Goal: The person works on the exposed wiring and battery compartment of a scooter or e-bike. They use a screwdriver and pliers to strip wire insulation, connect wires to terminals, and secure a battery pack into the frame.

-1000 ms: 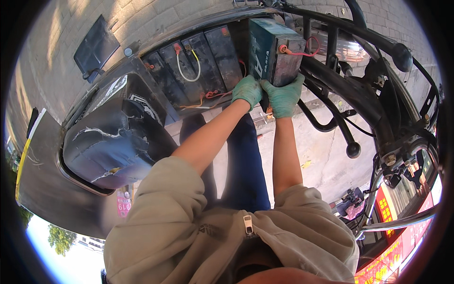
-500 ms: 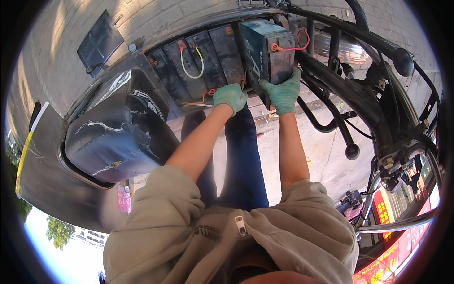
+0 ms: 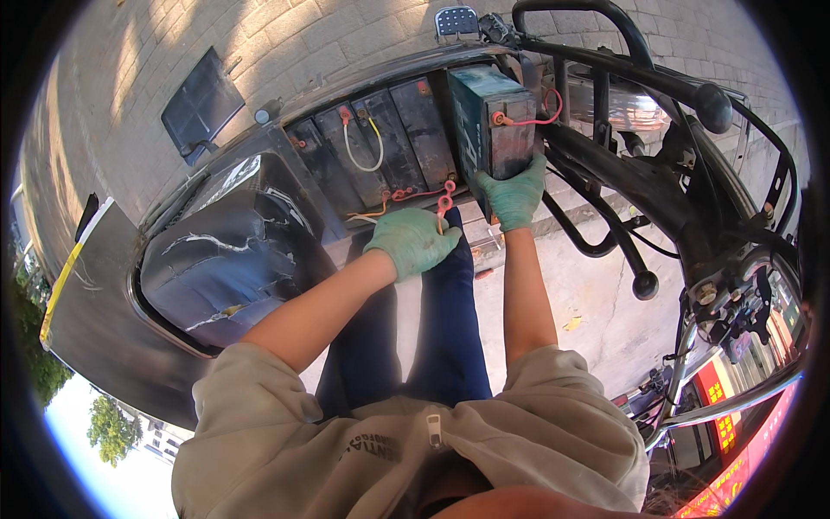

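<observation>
My right hand, in a green glove, grips the near lower end of a dark battery with a green side. The battery stands tilted at the right end of the battery compartment, with a red wire on its near terminal. My left hand, gloved too, is closed around the end of a red cable in front of the compartment. Behind it stands a row of dark batteries, linked by a white-and-yellow wire loop and red leads along their near edge.
A torn black seat is to the left. Black frame tubes with round ends rise on the right, beside the handlebar area. A dark flat panel lies on the paving at the far left. My legs stand close below the compartment.
My left hand has drawn back toward me from the compartment's near edge, pulling the red cable end with it. My right hand keeps its hold on the battery.
</observation>
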Demonstrator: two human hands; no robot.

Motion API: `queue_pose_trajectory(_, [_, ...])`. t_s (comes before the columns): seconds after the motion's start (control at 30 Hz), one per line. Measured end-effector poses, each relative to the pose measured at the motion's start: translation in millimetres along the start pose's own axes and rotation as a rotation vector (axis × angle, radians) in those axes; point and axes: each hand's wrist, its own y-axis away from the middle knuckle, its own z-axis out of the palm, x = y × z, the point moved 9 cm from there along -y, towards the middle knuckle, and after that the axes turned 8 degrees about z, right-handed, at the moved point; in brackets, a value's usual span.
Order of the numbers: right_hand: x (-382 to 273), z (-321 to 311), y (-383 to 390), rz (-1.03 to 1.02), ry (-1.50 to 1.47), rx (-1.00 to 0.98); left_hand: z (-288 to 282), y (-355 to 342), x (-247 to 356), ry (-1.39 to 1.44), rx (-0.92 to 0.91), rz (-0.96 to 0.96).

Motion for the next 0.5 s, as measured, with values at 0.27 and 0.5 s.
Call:
queue_pose_trajectory(0.27, [0,2,0,0.080,-0.001,-0.057,-57,-105,-1,0.227,0.501,-0.136])
queue_pose_trajectory(0.5, [-7,1,3,0.025,0.135,0.020,-48,-127,-11,0.273,0.292,-0.137])
